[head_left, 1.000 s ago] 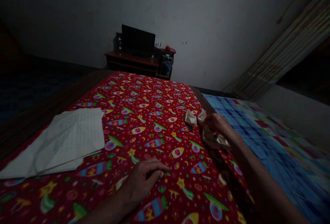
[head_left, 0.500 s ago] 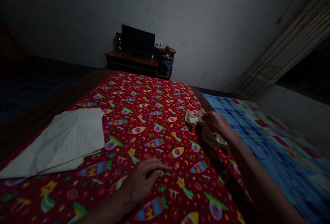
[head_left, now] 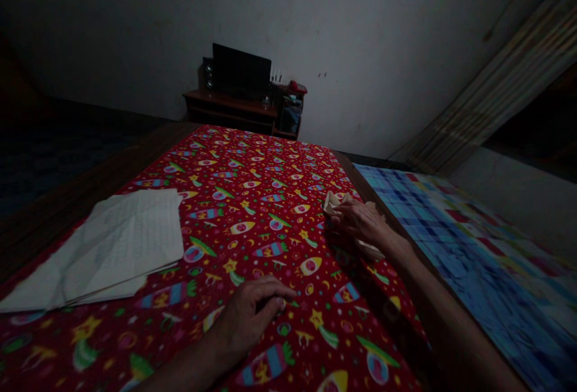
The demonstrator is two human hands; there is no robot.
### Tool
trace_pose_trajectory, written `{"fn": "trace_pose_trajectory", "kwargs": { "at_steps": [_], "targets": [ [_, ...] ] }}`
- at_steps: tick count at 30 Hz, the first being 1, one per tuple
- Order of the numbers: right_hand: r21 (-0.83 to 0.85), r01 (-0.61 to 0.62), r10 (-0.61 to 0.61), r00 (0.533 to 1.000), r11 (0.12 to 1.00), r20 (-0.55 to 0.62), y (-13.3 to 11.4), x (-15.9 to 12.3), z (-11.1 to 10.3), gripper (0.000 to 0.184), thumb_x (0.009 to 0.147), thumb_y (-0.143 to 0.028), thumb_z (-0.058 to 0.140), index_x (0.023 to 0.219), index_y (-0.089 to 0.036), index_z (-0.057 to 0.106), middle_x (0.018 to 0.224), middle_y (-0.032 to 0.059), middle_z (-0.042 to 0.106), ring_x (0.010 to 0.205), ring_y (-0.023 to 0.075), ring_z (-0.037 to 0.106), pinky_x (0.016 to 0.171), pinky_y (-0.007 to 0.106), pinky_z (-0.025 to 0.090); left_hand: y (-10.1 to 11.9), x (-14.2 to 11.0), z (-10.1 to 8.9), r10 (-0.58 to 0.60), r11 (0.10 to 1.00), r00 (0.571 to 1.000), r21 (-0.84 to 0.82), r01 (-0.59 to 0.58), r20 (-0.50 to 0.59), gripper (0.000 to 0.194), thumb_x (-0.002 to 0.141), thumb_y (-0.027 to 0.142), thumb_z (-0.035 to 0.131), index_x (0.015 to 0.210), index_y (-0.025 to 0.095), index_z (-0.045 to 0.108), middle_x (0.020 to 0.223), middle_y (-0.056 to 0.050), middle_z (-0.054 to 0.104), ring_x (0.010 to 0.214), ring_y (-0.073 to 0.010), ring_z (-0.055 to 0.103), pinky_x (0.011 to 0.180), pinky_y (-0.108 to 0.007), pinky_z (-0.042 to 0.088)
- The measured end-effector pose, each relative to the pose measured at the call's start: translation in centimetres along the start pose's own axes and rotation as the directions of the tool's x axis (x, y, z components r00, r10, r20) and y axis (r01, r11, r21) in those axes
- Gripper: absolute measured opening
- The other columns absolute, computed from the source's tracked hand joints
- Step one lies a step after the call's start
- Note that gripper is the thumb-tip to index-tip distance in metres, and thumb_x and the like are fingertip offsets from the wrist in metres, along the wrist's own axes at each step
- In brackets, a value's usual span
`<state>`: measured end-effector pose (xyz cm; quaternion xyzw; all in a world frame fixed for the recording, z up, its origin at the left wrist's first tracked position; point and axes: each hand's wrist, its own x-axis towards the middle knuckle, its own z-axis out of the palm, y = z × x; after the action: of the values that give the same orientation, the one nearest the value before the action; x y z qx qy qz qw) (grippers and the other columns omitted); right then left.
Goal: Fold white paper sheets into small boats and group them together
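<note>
My left hand (head_left: 255, 308) rests on the red patterned cloth (head_left: 265, 199), index finger and thumb stretched out and holding nothing. At the right side of the cloth, my right hand (head_left: 358, 222) lies over a small group of folded paper pieces, its fingers extended and slightly apart. One pale folded paper piece (head_left: 331, 201) shows just beyond its fingertips. Part of another folded paper piece (head_left: 372, 251) pokes out below the wrist side. The hand covers most of the group, so its contact with each piece is partly hidden.
On the left lies a stack of printed paper sheets (head_left: 130, 241). The cloth's dark wooden border (head_left: 354, 175) runs along the right, beside blue checked bedding (head_left: 406, 211). A desk (head_left: 229, 103) with a black monitor (head_left: 241, 70) stands at the far wall.
My right hand has shifted left and flattened from a pinch at the folded paper pieces to lying over them. The left hand and the sheet stack have stayed still.
</note>
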<state>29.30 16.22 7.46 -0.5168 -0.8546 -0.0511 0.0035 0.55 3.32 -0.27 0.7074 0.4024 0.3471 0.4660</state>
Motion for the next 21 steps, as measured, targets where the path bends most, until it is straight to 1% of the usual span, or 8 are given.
{"fn": "trace_pose_trajectory", "kwargs": {
  "at_steps": [1,3,5,6,9,13,17,21],
  "targets": [
    [-0.001,-0.064,0.064,0.998,0.998,-0.001,-0.1,0.3,-0.3,0.030,0.090,-0.033,0.043,0.098,-0.015,0.066,0.090,0.0087,0.065,0.076,0.0155,0.058,0.063,0.022,0.034,0.0,0.0,0.0,-0.001,1.000,1.000,-0.001,0.001,0.004,0.027,0.084,0.022,0.045,0.093,0.020,0.071,0.083,-0.004,0.067,0.073,-0.0133,0.062,0.068,-0.022,0.047],
    [-0.016,-0.215,0.215,0.977,0.976,-0.001,-0.1,1.1,-0.9,0.042,0.094,-0.035,0.032,0.085,-0.013,0.066,0.074,0.0064,0.062,0.062,0.0126,0.054,0.055,0.021,0.031,-0.1,0.1,0.0,0.004,1.000,1.000,-0.006,-0.003,0.009,0.027,0.084,0.021,0.045,0.093,0.020,0.071,0.083,-0.004,0.067,0.073,-0.0131,0.062,0.068,-0.022,0.047],
    [-0.033,-0.285,0.285,0.958,0.958,0.008,0.0,2.2,-1.3,0.047,0.095,-0.036,0.029,0.080,-0.012,0.066,0.069,0.0058,0.061,0.058,0.0113,0.052,0.051,0.021,0.028,-0.1,0.1,0.0,0.014,1.000,1.000,-0.004,-0.014,0.004,0.027,0.084,0.021,0.045,0.093,0.019,0.071,0.084,-0.004,0.067,0.074,-0.0134,0.062,0.069,-0.022,0.047],
    [-0.051,-0.305,0.308,0.951,0.951,0.038,0.1,2.8,-1.4,0.046,0.094,-0.038,0.031,0.079,-0.012,0.066,0.070,0.0059,0.061,0.059,0.0112,0.052,0.051,0.021,0.028,-0.1,0.1,0.0,0.018,1.000,1.000,-0.002,-0.018,-0.003,0.027,0.084,0.020,0.045,0.092,0.019,0.071,0.084,-0.004,0.067,0.075,-0.0136,0.062,0.069,-0.022,0.047],
    [-0.078,-0.326,0.333,0.938,0.942,0.096,0.1,4.5,-1.2,0.040,0.089,-0.041,0.044,0.073,-0.013,0.067,0.068,0.0060,0.062,0.060,0.0118,0.054,0.050,0.020,0.028,0.0,0.2,0.0,0.023,1.000,1.000,0.004,-0.023,-0.011,0.026,0.083,0.020,0.046,0.091,0.020,0.071,0.083,-0.004,0.068,0.075,-0.0135,0.062,0.070,-0.022,0.047],
    [-0.121,-0.358,0.372,0.918,0.926,0.134,-0.2,6.0,-0.3,0.026,0.079,-0.035,0.057,0.076,-0.013,0.069,0.075,0.0094,0.066,0.064,0.0147,0.059,0.051,0.020,0.032,0.1,0.2,0.0,0.010,1.000,1.000,0.003,-0.010,-0.003,0.026,0.084,0.021,0.046,0.092,0.020,0.071,0.082,-0.004,0.067,0.074,-0.0134,0.062,0.068,-0.022,0.047],
    [-0.161,-0.387,0.407,0.905,0.908,0.121,-0.2,6.6,1.0,0.022,0.078,-0.023,0.052,0.084,-0.012,0.070,0.087,0.0127,0.068,0.074,0.0177,0.062,0.055,0.020,0.035,-0.1,0.2,0.0,0.015,1.000,1.000,-0.013,-0.015,-0.002,0.027,0.085,0.022,0.045,0.092,0.020,0.071,0.082,-0.004,0.067,0.072,-0.0128,0.062,0.067,-0.021,0.047],
    [-0.172,-0.389,0.410,0.906,0.905,0.108,0.2,6.6,2.1,0.027,0.080,-0.017,0.044,0.089,-0.010,0.069,0.088,0.0128,0.068,0.077,0.0171,0.063,0.058,0.020,0.036,0.0,0.1,0.0,0.008,1.000,1.000,-0.024,-0.008,-0.002,0.026,0.084,0.022,0.046,0.092,0.019,0.071,0.082,-0.004,0.067,0.071,-0.0127,0.062,0.066,-0.021,0.047]
  ]
}}
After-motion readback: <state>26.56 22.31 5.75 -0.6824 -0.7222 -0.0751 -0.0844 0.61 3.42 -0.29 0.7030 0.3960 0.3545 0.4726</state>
